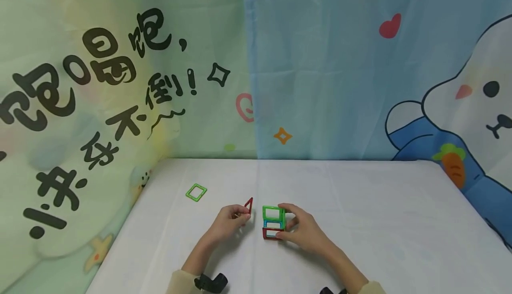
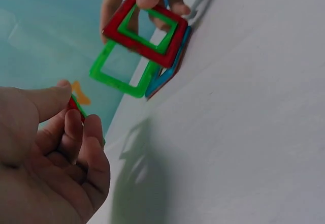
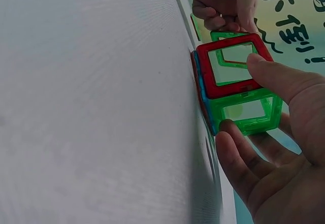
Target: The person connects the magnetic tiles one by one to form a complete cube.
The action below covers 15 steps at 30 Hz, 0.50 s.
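Between the thumb and fingers of my left hand [image 1: 229, 224] is a small red triangular magnetic tile [image 1: 251, 206]. Only a thin red edge with some green beside it shows in the left wrist view. My right hand [image 1: 307, 231] grips a box-like build of magnetic frame tiles at its right side. That build has a red square tile [image 3: 231, 91], green tiles [image 2: 122, 86] and a blue tile [image 3: 202, 82] along the table side. In the right wrist view the thumb lies on the red square and fingertips touch the green tile below. The two hands' pieces stand apart in the head view.
A green square frame tile [image 1: 202, 195] lies flat on the white tabletop [image 1: 360, 200], off to the far left. Printed curtains [image 1: 320, 85] hang behind the table's back edge. Dark straps [image 1: 211, 283] sit around the wrists.
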Motion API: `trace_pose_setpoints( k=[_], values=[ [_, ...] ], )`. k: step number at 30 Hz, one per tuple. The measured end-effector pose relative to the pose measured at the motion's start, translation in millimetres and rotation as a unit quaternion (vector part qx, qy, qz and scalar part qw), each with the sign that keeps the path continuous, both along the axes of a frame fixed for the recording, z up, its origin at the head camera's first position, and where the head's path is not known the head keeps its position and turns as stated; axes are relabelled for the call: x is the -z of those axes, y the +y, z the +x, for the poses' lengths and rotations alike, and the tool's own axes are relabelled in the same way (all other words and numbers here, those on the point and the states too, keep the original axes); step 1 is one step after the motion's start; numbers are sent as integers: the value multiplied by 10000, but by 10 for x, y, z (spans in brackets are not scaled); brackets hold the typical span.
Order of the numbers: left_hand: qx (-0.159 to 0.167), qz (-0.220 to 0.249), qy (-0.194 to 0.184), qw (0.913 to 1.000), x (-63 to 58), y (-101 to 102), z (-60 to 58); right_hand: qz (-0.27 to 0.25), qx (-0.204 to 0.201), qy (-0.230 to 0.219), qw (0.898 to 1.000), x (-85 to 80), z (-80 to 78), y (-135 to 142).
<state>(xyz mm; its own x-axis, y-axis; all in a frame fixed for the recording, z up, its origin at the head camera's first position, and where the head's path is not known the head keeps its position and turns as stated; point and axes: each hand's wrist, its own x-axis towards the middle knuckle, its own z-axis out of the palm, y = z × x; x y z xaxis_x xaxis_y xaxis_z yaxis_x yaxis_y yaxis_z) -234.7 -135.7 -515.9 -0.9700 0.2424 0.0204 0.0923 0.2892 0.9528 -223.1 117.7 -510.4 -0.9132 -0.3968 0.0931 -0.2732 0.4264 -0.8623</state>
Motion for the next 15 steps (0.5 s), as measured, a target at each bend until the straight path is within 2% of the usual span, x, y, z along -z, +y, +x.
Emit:
trace_pose_setpoints(
  k=[7, 15],
  values=[
    [227, 284, -362, 9987, -2, 65, 148, -29, -64, 26, 10000, 12, -8, 24],
    [343, 649, -743, 9945, 56, 97, 187, -104, -77, 60, 9999, 11, -9, 24]
  ],
)
